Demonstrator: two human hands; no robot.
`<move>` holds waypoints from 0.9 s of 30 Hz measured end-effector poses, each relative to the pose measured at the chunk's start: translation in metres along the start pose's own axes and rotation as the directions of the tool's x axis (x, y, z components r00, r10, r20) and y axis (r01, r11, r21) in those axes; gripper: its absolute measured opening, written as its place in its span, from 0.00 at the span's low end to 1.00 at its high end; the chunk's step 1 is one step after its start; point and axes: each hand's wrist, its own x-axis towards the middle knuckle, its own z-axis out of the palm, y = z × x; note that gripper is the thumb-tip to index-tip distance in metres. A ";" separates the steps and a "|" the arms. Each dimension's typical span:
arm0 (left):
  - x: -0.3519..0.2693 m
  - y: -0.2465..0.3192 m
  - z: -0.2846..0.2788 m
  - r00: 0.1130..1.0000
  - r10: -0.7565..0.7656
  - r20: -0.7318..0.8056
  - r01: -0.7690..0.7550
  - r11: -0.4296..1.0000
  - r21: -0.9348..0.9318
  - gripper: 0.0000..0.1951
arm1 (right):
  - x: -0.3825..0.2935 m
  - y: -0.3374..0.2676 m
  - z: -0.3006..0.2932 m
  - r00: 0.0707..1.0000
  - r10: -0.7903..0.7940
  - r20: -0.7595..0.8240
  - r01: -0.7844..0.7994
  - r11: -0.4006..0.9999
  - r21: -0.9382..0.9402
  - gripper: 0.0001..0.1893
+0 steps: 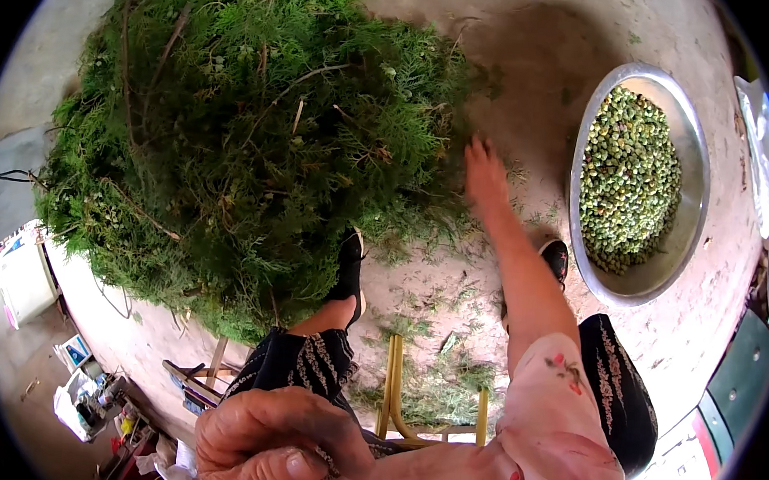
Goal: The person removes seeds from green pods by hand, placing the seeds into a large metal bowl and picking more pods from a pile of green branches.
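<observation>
A large heap of green conifer branches (251, 146), with flat scaly sprays and brown twigs, lies on the floor ahead and to the left. My right hand (486, 180) reaches down at the heap's right edge, slightly blurred, with its fingertips over dark floor; whether it touches any sprigs is unclear. Close to the camera, my left hand (280, 435) is curled near my lap, thumb towards the fingers, and nothing shows in it. To the right stands an oval metal basin (686, 258), holding a mound of small green cones (629, 182).
My shoes (349, 271) rest beside the heap and near the basin. Loose green sprigs (442, 369) litter the floor around yellow chair legs (394, 386). A wooden stool (208, 374) stands at lower left, near bags and household items. A white plastic bag (760, 151) lies far right.
</observation>
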 end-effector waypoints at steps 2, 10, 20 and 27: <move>-0.001 0.002 0.001 1.000 -0.015 -0.009 0.015 0.999 -0.031 0.17 | -0.067 -0.014 0.014 0.993 -0.075 -0.087 0.072 0.997 -0.036 0.30; -0.004 -0.003 -0.004 1.000 0.001 0.015 -0.001 1.000 -0.023 0.17 | -0.138 -0.019 0.004 0.874 0.360 -0.327 -0.235 0.901 0.366 0.19; 0.001 0.002 -0.004 0.999 -0.028 0.029 0.029 0.999 -0.032 0.17 | 0.118 -0.031 -0.060 0.994 0.085 -0.071 -0.083 0.996 0.036 0.25; -0.002 0.005 0.000 0.995 -0.094 0.035 0.095 0.994 -0.057 0.18 | 0.020 -0.008 -0.010 0.994 0.090 -0.060 -0.097 0.987 -0.125 0.29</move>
